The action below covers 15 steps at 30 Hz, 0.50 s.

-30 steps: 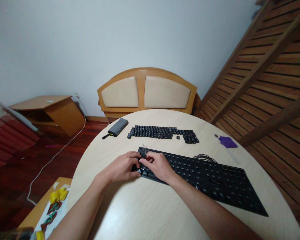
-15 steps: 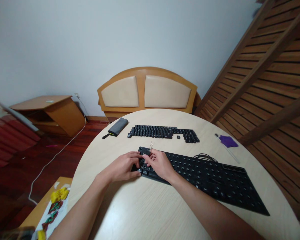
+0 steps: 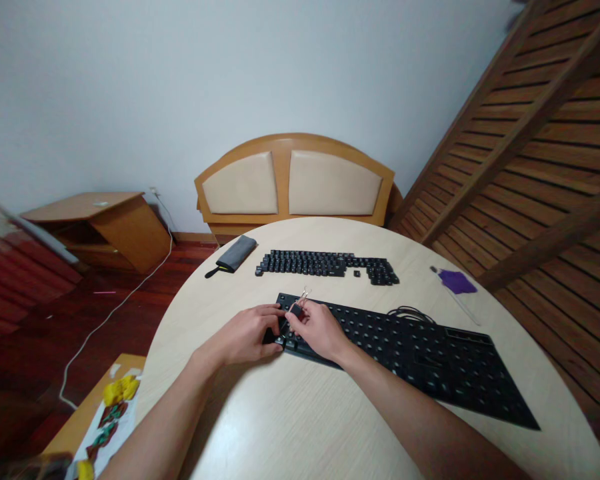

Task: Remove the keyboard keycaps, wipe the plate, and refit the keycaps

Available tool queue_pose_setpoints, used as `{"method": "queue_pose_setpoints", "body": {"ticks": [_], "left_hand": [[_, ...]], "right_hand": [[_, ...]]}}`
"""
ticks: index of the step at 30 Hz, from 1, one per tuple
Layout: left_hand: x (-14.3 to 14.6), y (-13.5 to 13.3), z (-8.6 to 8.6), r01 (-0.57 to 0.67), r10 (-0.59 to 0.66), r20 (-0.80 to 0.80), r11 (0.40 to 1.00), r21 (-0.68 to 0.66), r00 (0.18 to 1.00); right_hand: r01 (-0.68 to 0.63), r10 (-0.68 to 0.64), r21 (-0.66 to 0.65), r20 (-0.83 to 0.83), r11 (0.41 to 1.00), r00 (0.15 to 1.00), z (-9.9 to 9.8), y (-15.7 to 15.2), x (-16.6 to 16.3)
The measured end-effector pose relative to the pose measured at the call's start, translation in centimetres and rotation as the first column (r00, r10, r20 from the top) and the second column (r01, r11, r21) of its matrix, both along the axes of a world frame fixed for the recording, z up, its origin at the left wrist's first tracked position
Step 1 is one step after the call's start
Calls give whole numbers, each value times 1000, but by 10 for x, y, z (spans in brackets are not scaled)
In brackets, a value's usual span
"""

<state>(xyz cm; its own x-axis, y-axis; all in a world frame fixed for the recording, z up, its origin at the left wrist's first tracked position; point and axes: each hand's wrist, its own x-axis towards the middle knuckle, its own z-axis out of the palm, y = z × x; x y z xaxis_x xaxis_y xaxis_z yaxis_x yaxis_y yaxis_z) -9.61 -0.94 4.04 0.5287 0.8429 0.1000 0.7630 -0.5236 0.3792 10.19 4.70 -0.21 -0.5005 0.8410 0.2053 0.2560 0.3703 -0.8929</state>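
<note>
A black keyboard [image 3: 380, 340] lies slanted on the round table, most of its key positions bare of caps, with a few caps left near its left end. My left hand [image 3: 245, 333] holds that left end, fingers on the top and thumb at the front edge. Just beside it, my right hand [image 3: 320, 327] pinches a wire keycap puller [image 3: 297, 309] with a small black grip. Its wire loops show above the fingers, and a thin wire reaches down towards the keys. Whether the lower end touches a key is too small to tell.
Loose black keycaps [image 3: 305, 263] stand in rows behind the keyboard. A grey pouch [image 3: 237, 253] lies at the back left. To the right are a purple cloth [image 3: 459, 281] and a thin brush [image 3: 455, 298]. A coiled cable [image 3: 411, 313] sits behind the keyboard.
My right hand has turned the keycap puller slightly, so that its black grip shows more and its upper wires lean to the right. My left hand has stayed in place.
</note>
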Motion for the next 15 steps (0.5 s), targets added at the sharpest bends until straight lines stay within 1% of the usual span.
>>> {"method": "queue_pose_setpoints", "body": {"ticks": [4,7,11,15], "left_hand": [[1,-2,4,23,-23,-8,1000,0,1000],[3,-3,7,33,-33,12,999,-7,999],[4,-4,9,42,-40,35,997,-57,999],[2,-4,9,-12,19,60,992,-123,998]], "right_hand": [[-10,9,27,12,1000,1000,-1,1,0],[-24,24,18,-4,1000,1000,-1,1,1],[-46,44,-33,-48,998,998,-3,1,1],[-54,33,-131,-157,990,987,-4,3,-1]]}}
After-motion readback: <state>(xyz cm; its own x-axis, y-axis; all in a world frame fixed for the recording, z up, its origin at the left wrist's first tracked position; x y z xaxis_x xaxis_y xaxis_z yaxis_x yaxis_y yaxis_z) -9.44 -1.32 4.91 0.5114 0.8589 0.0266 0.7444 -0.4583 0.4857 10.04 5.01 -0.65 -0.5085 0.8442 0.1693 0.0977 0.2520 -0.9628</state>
